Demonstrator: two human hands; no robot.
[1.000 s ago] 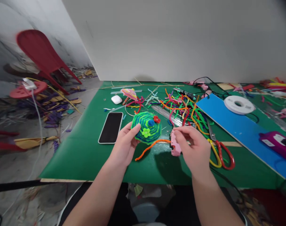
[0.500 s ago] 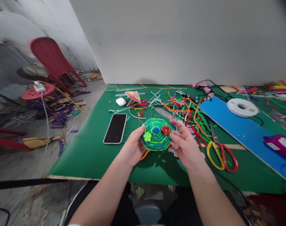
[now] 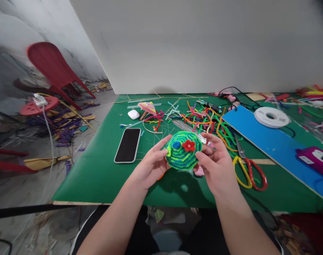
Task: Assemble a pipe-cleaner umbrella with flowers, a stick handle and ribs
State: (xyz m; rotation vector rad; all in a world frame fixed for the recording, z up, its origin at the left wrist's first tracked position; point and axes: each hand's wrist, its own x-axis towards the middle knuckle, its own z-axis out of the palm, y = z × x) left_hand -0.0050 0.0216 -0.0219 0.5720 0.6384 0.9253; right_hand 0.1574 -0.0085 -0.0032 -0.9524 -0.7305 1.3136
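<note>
A domed pipe-cleaner piece (image 3: 183, 160) in green and blue rings is held up above the table, tilted to one side. On it sit a blue centre knob (image 3: 176, 144), a red flower (image 3: 188, 145) and a yellow-green flower (image 3: 168, 152) at its left edge. My left hand (image 3: 153, 164) grips the left rim between thumb and fingers. At the right rim, my right hand (image 3: 216, 161) pinches the piece, thumb on the front face. The underside is hidden from me. Scissors (image 3: 250, 173) with yellow and red handles lie right of my right hand.
On the green table (image 3: 97, 184) are a phone (image 3: 128, 145), a white case (image 3: 133, 114) and a heap of coloured pipe cleaners (image 3: 204, 118). A blue board (image 3: 270, 145) carries a white spool (image 3: 271, 117) and a purple glue-gun-like tool (image 3: 314, 161). A pale panel (image 3: 198, 49) stands behind.
Both hands have shifted slightly right with the pipe-cleaner piece and turned it, so the yellow-green flower now shows edge-on at the left. The right thumb has come onto its front.
</note>
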